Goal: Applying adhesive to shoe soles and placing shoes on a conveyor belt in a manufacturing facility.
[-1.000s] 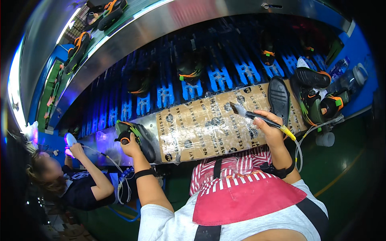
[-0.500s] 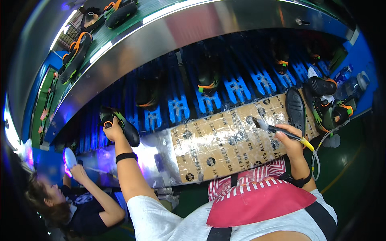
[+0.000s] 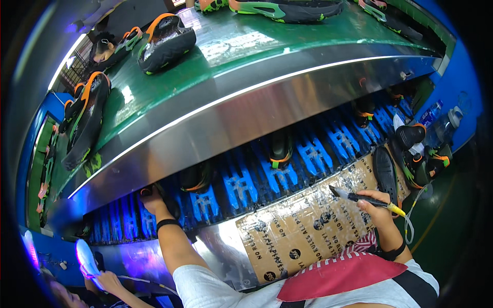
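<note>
My left hand reaches in under the metal edge and is closed on a black shoe with an orange trim. Most of that shoe lies in shadow behind my fingers and the blue slotted conveyor. My right hand grips a brush with a black handle, a yellow end and a thin tube attached. The brush tip is over the cardboard-covered ledge. Beside my right hand lies a black shoe sole.
Several shoe soles, including a black and orange one, stand on the green upper belt. Further shoes sit on the blue slats. Plastic bottles stand at the right. A co-worker's hand holds a glowing sole at lower left.
The view has tilted up, showing more of the green belt. My left hand has carried the shoe from above the ledge in to the blue slats. My right hand still holds the brush.
</note>
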Demonstrator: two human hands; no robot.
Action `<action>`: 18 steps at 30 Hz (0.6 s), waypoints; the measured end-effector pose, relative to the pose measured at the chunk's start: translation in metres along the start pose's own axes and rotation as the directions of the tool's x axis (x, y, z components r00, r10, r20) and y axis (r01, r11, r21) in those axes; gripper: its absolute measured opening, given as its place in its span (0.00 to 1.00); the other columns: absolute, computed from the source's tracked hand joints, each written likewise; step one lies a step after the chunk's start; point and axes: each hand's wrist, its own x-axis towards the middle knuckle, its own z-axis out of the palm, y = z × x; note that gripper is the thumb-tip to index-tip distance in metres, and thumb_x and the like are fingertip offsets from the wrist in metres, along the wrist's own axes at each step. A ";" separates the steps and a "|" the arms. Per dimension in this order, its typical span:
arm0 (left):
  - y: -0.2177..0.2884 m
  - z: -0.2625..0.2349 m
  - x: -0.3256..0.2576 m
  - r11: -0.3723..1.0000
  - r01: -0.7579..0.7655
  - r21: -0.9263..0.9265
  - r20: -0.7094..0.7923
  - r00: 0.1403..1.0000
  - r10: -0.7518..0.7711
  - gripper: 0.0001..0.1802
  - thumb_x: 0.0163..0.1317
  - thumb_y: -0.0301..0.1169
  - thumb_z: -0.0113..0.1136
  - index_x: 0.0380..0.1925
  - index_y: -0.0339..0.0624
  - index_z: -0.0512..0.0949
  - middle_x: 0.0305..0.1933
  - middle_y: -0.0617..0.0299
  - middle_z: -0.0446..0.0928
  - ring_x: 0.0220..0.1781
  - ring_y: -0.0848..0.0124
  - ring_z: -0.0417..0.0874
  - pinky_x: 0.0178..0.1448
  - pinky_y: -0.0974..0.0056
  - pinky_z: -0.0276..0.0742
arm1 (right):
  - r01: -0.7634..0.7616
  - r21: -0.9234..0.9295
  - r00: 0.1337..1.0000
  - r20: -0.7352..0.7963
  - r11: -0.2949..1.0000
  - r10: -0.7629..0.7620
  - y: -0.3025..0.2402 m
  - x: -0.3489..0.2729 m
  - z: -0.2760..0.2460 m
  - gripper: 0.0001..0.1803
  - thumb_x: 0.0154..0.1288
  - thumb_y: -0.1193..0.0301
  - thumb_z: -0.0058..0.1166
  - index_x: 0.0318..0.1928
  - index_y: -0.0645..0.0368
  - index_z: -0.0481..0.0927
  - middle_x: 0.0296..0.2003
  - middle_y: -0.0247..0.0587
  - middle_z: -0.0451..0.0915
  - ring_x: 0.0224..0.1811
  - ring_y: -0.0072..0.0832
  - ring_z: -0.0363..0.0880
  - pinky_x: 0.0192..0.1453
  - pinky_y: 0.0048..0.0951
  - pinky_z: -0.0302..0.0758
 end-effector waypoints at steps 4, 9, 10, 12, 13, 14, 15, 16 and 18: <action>-0.025 0.011 0.012 0.977 -0.021 -0.214 0.009 1.000 0.024 0.42 0.36 0.49 0.70 0.45 0.29 0.68 0.43 0.42 0.75 0.47 0.51 0.76 0.50 0.55 0.70 | 0.008 0.036 1.000 0.017 0.999 -0.009 -0.002 0.006 0.010 0.13 0.51 0.74 0.59 0.38 0.67 0.78 0.29 0.36 0.79 0.30 0.17 0.73 0.35 0.16 0.70; -0.041 0.026 0.029 0.983 -0.108 -0.150 0.156 0.979 0.131 0.44 0.33 0.43 0.70 0.50 0.28 0.64 0.50 0.42 0.71 0.53 0.53 0.72 0.57 0.58 0.67 | 0.135 0.002 0.990 0.046 0.991 -0.135 0.003 0.017 0.008 0.13 0.52 0.75 0.58 0.39 0.67 0.78 0.29 0.35 0.78 0.30 0.16 0.73 0.35 0.16 0.69; -0.043 0.023 0.030 0.986 -0.106 -0.132 0.158 0.979 0.126 0.44 0.33 0.43 0.70 0.50 0.28 0.64 0.50 0.42 0.71 0.53 0.53 0.72 0.57 0.58 0.67 | 0.170 -0.009 0.984 0.063 0.985 -0.169 0.003 0.017 0.006 0.13 0.52 0.76 0.57 0.39 0.67 0.78 0.29 0.35 0.78 0.30 0.16 0.73 0.35 0.17 0.69; -0.036 0.021 0.029 0.983 -0.161 -0.088 0.210 0.962 0.176 0.48 0.32 0.45 0.70 0.54 0.33 0.61 0.51 0.43 0.70 0.53 0.52 0.72 0.58 0.58 0.66 | 0.109 0.038 0.991 0.068 0.993 -0.112 0.005 0.016 0.001 0.13 0.52 0.75 0.57 0.39 0.66 0.78 0.29 0.36 0.78 0.30 0.17 0.73 0.34 0.17 0.69; -0.030 0.021 0.023 0.984 -0.157 -0.082 0.208 0.963 0.171 0.48 0.32 0.45 0.70 0.54 0.33 0.61 0.51 0.43 0.70 0.53 0.52 0.72 0.58 0.58 0.66 | 0.137 0.041 0.989 0.052 0.990 -0.139 0.010 0.016 0.000 0.13 0.51 0.75 0.58 0.39 0.67 0.78 0.28 0.36 0.78 0.30 0.17 0.73 0.34 0.17 0.69; -0.010 0.021 0.004 0.992 -0.122 0.040 0.221 0.969 0.110 0.48 0.32 0.45 0.70 0.55 0.37 0.61 0.52 0.45 0.70 0.54 0.52 0.71 0.58 0.56 0.66 | 0.160 0.035 0.987 0.021 0.987 -0.160 0.013 0.015 -0.003 0.14 0.51 0.75 0.58 0.39 0.67 0.78 0.28 0.36 0.78 0.29 0.17 0.73 0.34 0.17 0.69; 0.004 0.015 -0.011 0.984 -0.081 0.161 0.218 0.975 0.045 0.48 0.33 0.46 0.69 0.56 0.42 0.60 0.53 0.46 0.69 0.54 0.52 0.71 0.58 0.55 0.66 | 0.107 0.012 0.994 0.024 0.994 -0.107 0.013 0.012 -0.006 0.14 0.51 0.74 0.59 0.39 0.67 0.78 0.28 0.36 0.78 0.29 0.16 0.73 0.34 0.17 0.69; 0.014 0.010 -0.023 0.984 -0.079 0.160 0.221 0.974 0.042 0.48 0.33 0.46 0.69 0.56 0.42 0.60 0.53 0.46 0.69 0.54 0.52 0.71 0.58 0.55 0.66 | 0.107 0.007 0.994 0.024 0.994 -0.107 0.015 0.010 -0.009 0.14 0.51 0.74 0.59 0.39 0.67 0.78 0.28 0.36 0.78 0.29 0.16 0.73 0.34 0.17 0.69; 0.029 -0.004 -0.037 0.934 -0.026 0.355 0.212 0.976 -0.054 0.47 0.34 0.49 0.68 0.57 0.49 0.61 0.55 0.51 0.67 0.55 0.51 0.70 0.57 0.52 0.66 | 0.129 0.015 0.991 0.037 0.992 -0.129 0.017 0.008 -0.015 0.14 0.51 0.74 0.59 0.38 0.68 0.78 0.28 0.35 0.79 0.29 0.16 0.73 0.34 0.17 0.69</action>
